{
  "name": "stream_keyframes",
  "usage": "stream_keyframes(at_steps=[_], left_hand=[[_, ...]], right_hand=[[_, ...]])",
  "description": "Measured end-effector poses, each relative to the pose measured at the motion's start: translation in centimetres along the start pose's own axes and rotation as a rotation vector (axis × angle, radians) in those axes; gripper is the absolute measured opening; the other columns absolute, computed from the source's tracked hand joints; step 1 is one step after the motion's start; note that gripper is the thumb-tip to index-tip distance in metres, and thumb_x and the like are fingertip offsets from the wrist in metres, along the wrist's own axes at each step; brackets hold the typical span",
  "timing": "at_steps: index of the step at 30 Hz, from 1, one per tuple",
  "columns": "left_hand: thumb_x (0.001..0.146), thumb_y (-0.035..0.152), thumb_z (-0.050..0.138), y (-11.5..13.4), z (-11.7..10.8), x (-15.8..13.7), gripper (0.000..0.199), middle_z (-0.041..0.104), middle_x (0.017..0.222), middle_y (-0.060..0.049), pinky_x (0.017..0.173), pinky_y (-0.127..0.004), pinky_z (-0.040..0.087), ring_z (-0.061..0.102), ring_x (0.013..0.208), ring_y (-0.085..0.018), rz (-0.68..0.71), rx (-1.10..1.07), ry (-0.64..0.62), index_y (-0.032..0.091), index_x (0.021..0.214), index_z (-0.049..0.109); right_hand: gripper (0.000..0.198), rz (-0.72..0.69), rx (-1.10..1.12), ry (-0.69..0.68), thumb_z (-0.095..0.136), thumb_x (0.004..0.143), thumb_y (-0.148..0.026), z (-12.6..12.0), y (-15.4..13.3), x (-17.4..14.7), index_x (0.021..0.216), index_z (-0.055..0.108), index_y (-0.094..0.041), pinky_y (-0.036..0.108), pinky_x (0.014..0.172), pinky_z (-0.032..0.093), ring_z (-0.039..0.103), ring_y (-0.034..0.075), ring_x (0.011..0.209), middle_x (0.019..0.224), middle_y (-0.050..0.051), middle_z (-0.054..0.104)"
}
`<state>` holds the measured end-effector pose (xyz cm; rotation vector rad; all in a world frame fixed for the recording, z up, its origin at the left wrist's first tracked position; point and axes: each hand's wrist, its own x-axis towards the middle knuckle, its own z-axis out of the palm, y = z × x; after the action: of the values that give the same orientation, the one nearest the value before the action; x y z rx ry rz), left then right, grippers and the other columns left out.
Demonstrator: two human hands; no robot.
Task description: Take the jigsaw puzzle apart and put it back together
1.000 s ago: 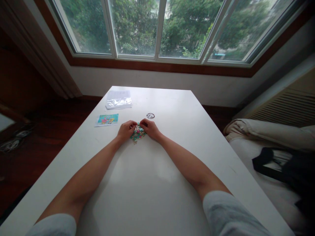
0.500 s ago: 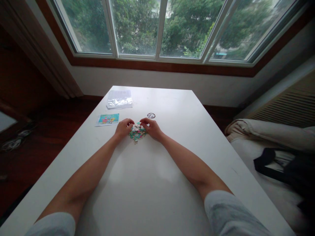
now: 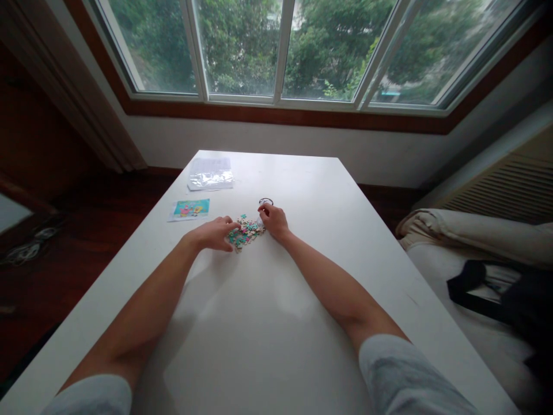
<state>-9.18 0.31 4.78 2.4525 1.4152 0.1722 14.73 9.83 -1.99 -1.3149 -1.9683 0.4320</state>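
A loose pile of small jigsaw puzzle pieces (image 3: 246, 233), green, pink and pale, lies on the white table (image 3: 268, 334). At the pile's left side, my left hand (image 3: 215, 233) has its thumb and fingers apart, the fingertips touching or just over the nearest pieces. My right hand (image 3: 274, 221) is at the upper right of the pile with its fingers drawn together. Something whitish shows under those fingertips, too small to name. Just beyond it lies a round, dark-rimmed object (image 3: 266, 201), partly covered by the hand.
A colourful cartoon picture card (image 3: 192, 208) lies left of the pile. Farther back at the left is a clear plastic bag (image 3: 210, 174) with paper. A window (image 3: 242, 52) is beyond the table. Right of the table stands a pale padded seat (image 3: 432, 271) with dark cloth on it.
My left hand has shifted left and down, and its fingers have spread. My right hand has moved slightly right, away from the pile's middle, to near the round object. The pile is more visible.
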Motion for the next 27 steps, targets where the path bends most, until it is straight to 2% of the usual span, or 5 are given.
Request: stream_keyframes(at_steps=[4, 8, 16, 22, 27], left_hand=[[0.06, 0.034, 0.088, 0.9, 0.7, 0.3, 0.073, 0.065, 0.113, -0.01, 0.087, -0.032, 0.051, 0.065, 0.104, -0.031, -0.05, 0.1, 0.013, 0.028, 0.129, 0.066], [0.067, 0.03, 0.084, 1.4, 1.2, 0.7, 0.055, 0.064, 0.106, -0.01, 0.081, -0.032, 0.051, 0.066, 0.094, -0.029, -0.055, 0.141, 0.033, 0.025, 0.12, 0.068], [0.076, 0.023, 0.072, 1.3, 0.6, 0.9, 0.012, 0.065, 0.088, -0.007, 0.073, -0.03, 0.049, 0.067, 0.079, -0.025, -0.047, 0.058, 0.082, 0.023, 0.088, 0.071], [0.083, 0.028, 0.06, -0.5, -0.2, 1.3, 0.015, 0.07, 0.081, -0.006, 0.071, -0.028, 0.048, 0.067, 0.077, -0.022, -0.054, -0.038, 0.066, 0.024, 0.079, 0.074], [0.082, 0.022, 0.058, -1.9, -0.2, 1.6, 0.018, 0.071, 0.074, -0.005, 0.067, -0.027, 0.043, 0.064, 0.07, -0.021, -0.07, -0.018, 0.083, 0.024, 0.071, 0.072]], right_hand=[[0.015, 0.043, -0.123, -0.059, 0.06, 0.091, -0.023, -0.4, -0.6, -0.1, 0.094, 0.075, -0.024, 0.029, 0.071, 0.042, 0.064, 0.02, 0.074, 0.081, 0.005, 0.073], [0.014, 0.045, -0.245, -0.145, 0.062, 0.089, -0.023, -0.7, -1.5, -0.4, 0.092, 0.076, -0.023, 0.031, 0.071, 0.042, 0.064, 0.022, 0.076, 0.084, 0.009, 0.074], [0.016, -0.039, -0.058, -0.208, 0.06, 0.086, -0.023, 0.1, -3.2, -1.3, 0.09, 0.075, -0.025, 0.027, 0.066, 0.039, 0.061, 0.018, 0.071, 0.079, 0.002, 0.074], [0.019, -0.063, 0.1, -0.206, 0.058, 0.084, -0.019, 0.0, -2.4, -1.2, 0.089, 0.075, -0.024, 0.023, 0.067, 0.043, 0.061, 0.014, 0.069, 0.075, -0.003, 0.073], [0.018, -0.101, 0.13, -0.216, 0.059, 0.084, -0.02, 0.3, -2.0, -1.2, 0.091, 0.075, -0.024, 0.023, 0.066, 0.041, 0.06, 0.014, 0.067, 0.074, -0.003, 0.073]])
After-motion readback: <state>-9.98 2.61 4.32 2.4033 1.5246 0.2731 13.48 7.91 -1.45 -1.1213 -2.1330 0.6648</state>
